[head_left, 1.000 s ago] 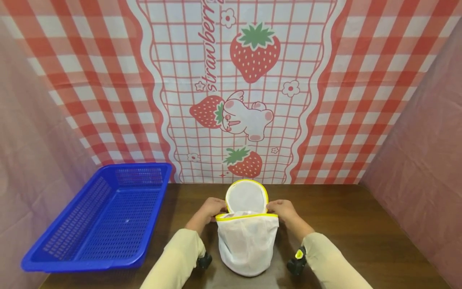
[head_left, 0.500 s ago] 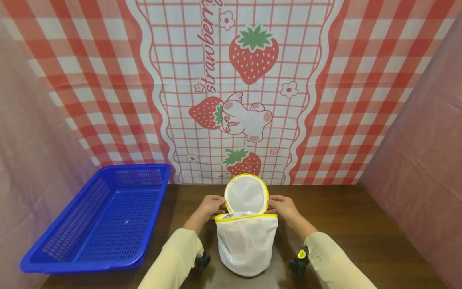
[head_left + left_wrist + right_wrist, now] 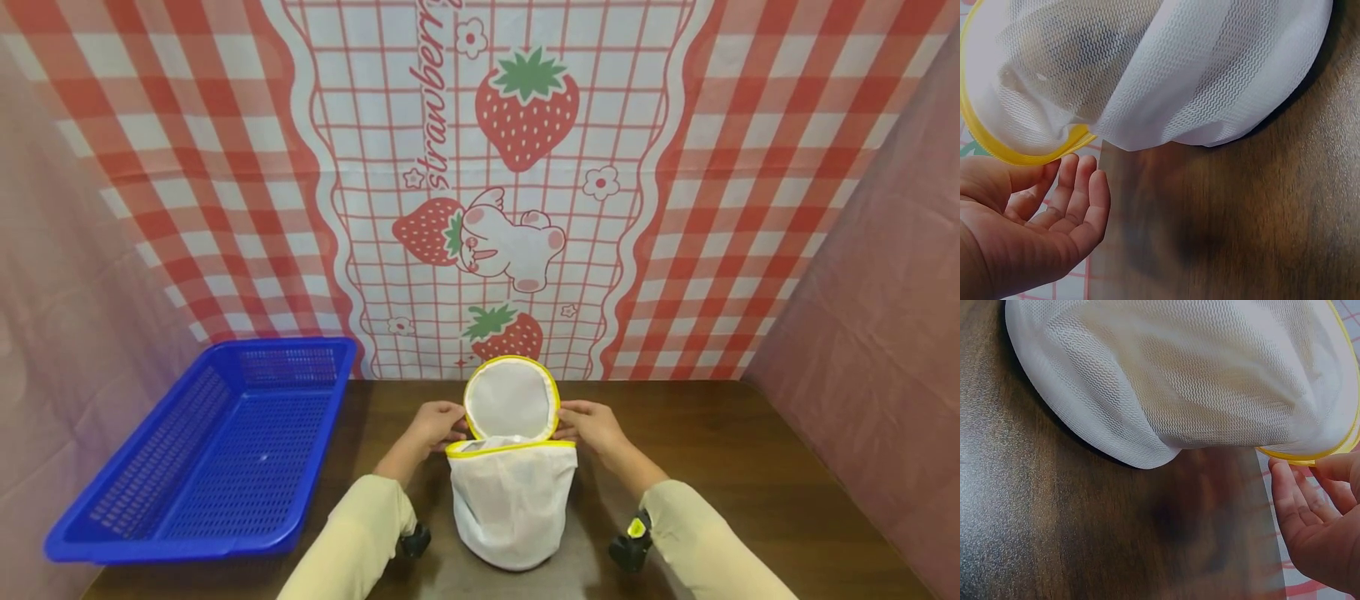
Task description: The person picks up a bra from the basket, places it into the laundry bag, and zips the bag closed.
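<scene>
A white mesh laundry bag (image 3: pixel 510 508) with yellow trim stands upright on the table. Its round lid (image 3: pixel 512 398) is tipped up behind the opening. My left hand (image 3: pixel 435 427) pinches the lid's left edge; the left wrist view shows thumb and finger meeting at the yellow rim (image 3: pixel 1013 153). On the opposite side, my right hand (image 3: pixel 594 427) pinches the lid's right edge, its other fingers (image 3: pixel 1285 487) under the trim in the right wrist view. Darker shapes show faintly through the mesh (image 3: pixel 1210 381), too blurred to name.
A blue perforated plastic basket (image 3: pixel 247 467) sits left of the bag. Behind the brown wooden table (image 3: pixel 720 492) hangs a red checked strawberry cloth (image 3: pixel 555 208). Pink cloth (image 3: pixel 870 333) forms the right side. A black wrist device (image 3: pixel 630 550) is strapped at the right sleeve.
The lid has risen slightly and stands more upright. Both hands have moved up a little with it, and the wrists have spread a bit farther apart. The bag's body stays in place.
</scene>
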### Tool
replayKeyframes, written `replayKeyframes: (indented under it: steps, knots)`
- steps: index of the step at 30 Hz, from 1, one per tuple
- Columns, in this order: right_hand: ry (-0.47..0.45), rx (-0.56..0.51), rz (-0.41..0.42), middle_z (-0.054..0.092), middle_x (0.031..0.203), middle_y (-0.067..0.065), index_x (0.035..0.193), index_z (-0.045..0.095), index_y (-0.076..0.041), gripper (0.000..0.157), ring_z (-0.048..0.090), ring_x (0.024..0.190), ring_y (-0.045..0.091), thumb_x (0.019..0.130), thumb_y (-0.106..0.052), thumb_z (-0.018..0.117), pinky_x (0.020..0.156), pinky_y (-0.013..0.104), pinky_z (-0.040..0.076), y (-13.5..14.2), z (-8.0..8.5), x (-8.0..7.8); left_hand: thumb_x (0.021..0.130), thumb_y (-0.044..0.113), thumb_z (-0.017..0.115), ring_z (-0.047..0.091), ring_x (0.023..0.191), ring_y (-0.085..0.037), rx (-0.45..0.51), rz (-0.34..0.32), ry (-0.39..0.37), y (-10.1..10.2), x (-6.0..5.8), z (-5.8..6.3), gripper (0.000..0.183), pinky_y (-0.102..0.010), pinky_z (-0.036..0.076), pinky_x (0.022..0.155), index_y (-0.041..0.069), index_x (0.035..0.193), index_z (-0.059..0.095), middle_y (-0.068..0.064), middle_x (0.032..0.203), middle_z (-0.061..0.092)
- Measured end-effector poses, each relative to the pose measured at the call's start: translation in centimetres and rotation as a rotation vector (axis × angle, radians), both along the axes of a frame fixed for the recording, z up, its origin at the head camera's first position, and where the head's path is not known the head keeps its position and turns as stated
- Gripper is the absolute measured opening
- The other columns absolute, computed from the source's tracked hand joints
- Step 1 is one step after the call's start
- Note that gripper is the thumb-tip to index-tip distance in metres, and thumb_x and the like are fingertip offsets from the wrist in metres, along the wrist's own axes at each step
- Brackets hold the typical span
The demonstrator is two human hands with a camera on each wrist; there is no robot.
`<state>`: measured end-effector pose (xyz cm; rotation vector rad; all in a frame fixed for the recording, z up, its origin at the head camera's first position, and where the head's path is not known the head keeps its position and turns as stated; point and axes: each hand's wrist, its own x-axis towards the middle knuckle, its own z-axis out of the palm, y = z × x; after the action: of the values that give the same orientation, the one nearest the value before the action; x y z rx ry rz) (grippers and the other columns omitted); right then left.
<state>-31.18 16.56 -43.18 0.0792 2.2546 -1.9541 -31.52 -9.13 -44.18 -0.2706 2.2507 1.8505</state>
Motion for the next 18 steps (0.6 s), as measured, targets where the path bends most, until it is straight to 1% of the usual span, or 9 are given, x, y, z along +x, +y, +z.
replayKeyframes:
  steps: [3, 9, 14, 18]
  knots:
    - [-0.003, 0.006, 0.0, 0.068, 0.076, 0.007, 0.124, 0.047, 0.016, 0.039, 0.068, 0.064, 0.013, 0.093, -0.007, 0.053, 0.062, 0.025, 0.056, 0.01, 0.11, 0.06, 0.095, 0.018, 0.052, 0.064, 0.066, -0.012, 0.004, -0.005, 0.006, -0.1, 0.18, 0.21, 0.028, -0.02, 0.049, 0.052, -0.001, 0.114, 0.06, -0.002, 0.079, 0.064]
    - [0.01, 0.009, 0.003, 0.068, 0.076, 0.007, 0.122, 0.049, 0.016, 0.038, 0.068, 0.064, 0.014, 0.092, -0.006, 0.053, 0.062, 0.025, 0.055, -0.05, 0.17, 0.11, 0.095, 0.02, 0.052, 0.063, 0.062, -0.01, 0.007, -0.004, 0.022, -0.39, 0.43, 0.36, 0.029, -0.019, 0.046, 0.05, 0.001, 0.115, 0.06, -0.003, 0.08, 0.066]
    - [0.014, 0.013, 0.009, 0.069, 0.079, 0.009, 0.122, 0.048, 0.016, 0.037, 0.069, 0.067, 0.016, 0.093, -0.006, 0.053, 0.063, 0.024, 0.056, -0.01, 0.23, 0.28, 0.095, 0.021, 0.053, 0.061, 0.06, -0.009, 0.027, -0.007, 0.027, -0.53, 0.48, 0.27, 0.028, -0.02, 0.048, 0.051, 0.0, 0.114, 0.06, -0.004, 0.081, 0.066]
    - [0.022, 0.024, 0.0, 0.069, 0.082, 0.013, 0.121, 0.05, 0.016, 0.037, 0.07, 0.067, 0.016, 0.092, -0.007, 0.054, 0.064, 0.026, 0.056, 0.04, 0.32, 0.5, 0.095, 0.02, 0.053, 0.061, 0.062, -0.009, 0.013, -0.011, 0.034, -0.55, 0.51, 0.19, 0.028, -0.021, 0.049, 0.052, 0.0, 0.113, 0.061, -0.005, 0.082, 0.067]
